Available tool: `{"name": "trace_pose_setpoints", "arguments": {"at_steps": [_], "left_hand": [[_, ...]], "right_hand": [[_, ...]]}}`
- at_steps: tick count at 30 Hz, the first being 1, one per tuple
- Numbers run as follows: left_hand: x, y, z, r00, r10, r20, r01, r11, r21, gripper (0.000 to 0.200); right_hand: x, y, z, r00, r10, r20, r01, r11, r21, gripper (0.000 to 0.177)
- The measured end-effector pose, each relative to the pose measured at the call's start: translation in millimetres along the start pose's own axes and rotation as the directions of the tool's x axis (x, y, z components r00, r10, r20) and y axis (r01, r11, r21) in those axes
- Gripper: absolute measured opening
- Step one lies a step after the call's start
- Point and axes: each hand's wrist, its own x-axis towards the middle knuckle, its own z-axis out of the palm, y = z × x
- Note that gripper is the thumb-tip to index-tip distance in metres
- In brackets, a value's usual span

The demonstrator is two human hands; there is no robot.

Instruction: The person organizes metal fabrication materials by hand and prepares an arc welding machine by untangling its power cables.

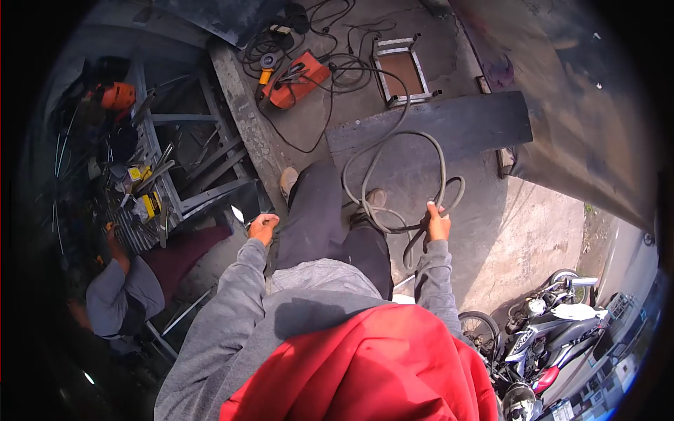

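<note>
My right hand is wrapped round a thick grey-green cable. The cable hangs in wide loose loops in front of my right leg, and one length runs up toward the red machine. My left hand is held out beside my left thigh with its fingers curled in. Whether anything small is pinched there cannot be made out. Just beyond those fingers is a bright white patch. The red machine, a boxy unit with a dark top, sits on the floor ahead among tangled cords.
An angle grinder lies by the red machine. Ahead are a small metal frame and a dark board. On the left, another person is beside a metal frame table with tools. Motorcycles stand at right.
</note>
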Motion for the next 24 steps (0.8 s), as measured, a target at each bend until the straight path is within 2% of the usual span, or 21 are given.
{"name": "trace_pose_setpoints", "arguments": {"at_steps": [1,3,4,6,7,8,10,12,13,14,16,18,19,20,21,22,24], "left_hand": [[-5.7,-14.1,1.5,0.995,0.099,-0.004,-0.099,0.995,-0.017,0.024],[-17.1,-34.1,7.6,0.989,0.147,-0.026,-0.148,0.988,-0.044,0.025],[-28.4,-34.1,10.7,0.985,0.17,-0.039,-0.173,0.983,-0.063,0.025],[-50.9,-39.0,23.8,0.986,0.124,-0.109,-0.139,0.979,-0.146,0.026],[-66.0,-34.6,27.8,0.995,0.054,-0.078,-0.072,0.963,-0.258,0.029],[-72.2,-45.1,40.4,0.996,0.032,-0.089,-0.057,0.956,-0.288,0.029],[-83.3,-71.2,57.4,0.986,0.114,-0.119,-0.155,0.889,-0.431,0.031],[-104.3,-88.1,69.9,0.983,0.165,-0.084,-0.184,0.916,-0.358,0.031],[-118.7,-94.0,75.3,0.991,0.132,-0.012,-0.126,0.904,-0.409,0.031],[-134.2,-102.2,82.2,0.992,0.108,0.064,-0.066,0.885,-0.46,0.03],[-151.3,-143.3,114.3,0.98,0.197,0.041,-0.142,0.822,-0.551,0.03],[-179.8,-175.5,125.6,0.988,0.128,0.083,-0.063,0.838,-0.542,0.028],[-192.1,-198.5,137.6,0.997,0.071,0.014,-0.051,0.829,-0.556,0.028],[-198.1,-221.3,153.6,0.998,0.015,-0.058,-0.046,0.82,-0.571,0.029],[-199.3,-263.7,182.0,0.962,0.158,-0.222,-0.268,0.694,-0.668,0.028],[-224.7,-254.9,160.2,0.99,-0.071,-0.118,-0.035,0.699,-0.714,0.027],[-242.5,-287.2,164.1,0.968,-0.123,-0.217,-0.071,0.699,-0.712,0.026]], "right_hand": [[-13.1,-8.9,-1.4,1.0,-0.021,0.01,0.02,0.998,0.063,0.025],[-39.6,-29.4,-0.2,0.997,-0.028,0.071,0.017,0.988,0.15,0.025],[-52.1,-38.6,6.0,0.995,-0.028,0.092,0.017,0.993,0.121,0.025],[-79.5,-55.3,18.8,0.971,-0.118,0.207,0.076,0.977,0.197,0.021],[-95.8,-67.4,29.0,0.967,-0.121,0.225,0.083,0.982,0.172,0.021],[-113.8,-79.1,40.2,0.947,-0.113,0.3,0.069,0.986,0.153,0.02],[-138.1,-82.7,63.0,0.902,-0.09,0.423,0.055,0.994,0.093,0.018],[-158.5,-72.1,86.0,0.812,-0.165,0.56,0.079,0.981,0.175,0.018],[-170.4,-70.6,99.3,0.827,-0.049,0.561,-0.049,0.986,0.159,0.021],[-192.7,-71.2,112.2,0.802,-0.025,0.597,-0.045,0.994,0.103,0.026],[-225.4,-60.6,133.5,0.703,0.017,0.711,-0.074,0.996,0.05,0.027],[-265.2,-55.6,151.6,0.616,0.028,0.787,0.003,0.999,-0.039,0.024],[-293.0,-56.5,158.8,0.597,0.042,0.801,0.022,0.997,-0.069,0.025],[-322.0,-56.4,164.0,0.627,0.035,0.779,0.085,0.99,-0.112,0.02],[-341.3,-55.9,164.9,0.537,0.012,0.844,0.149,0.983,-0.109,0.018],[-356.8,-57.9,164.1,0.44,0.0,0.898,0.206,0.973,-0.101,0.015],[-398.0,-68.4,157.9,0.277,-0.014,0.961,0.264,0.962,-0.062,0.014]]}}
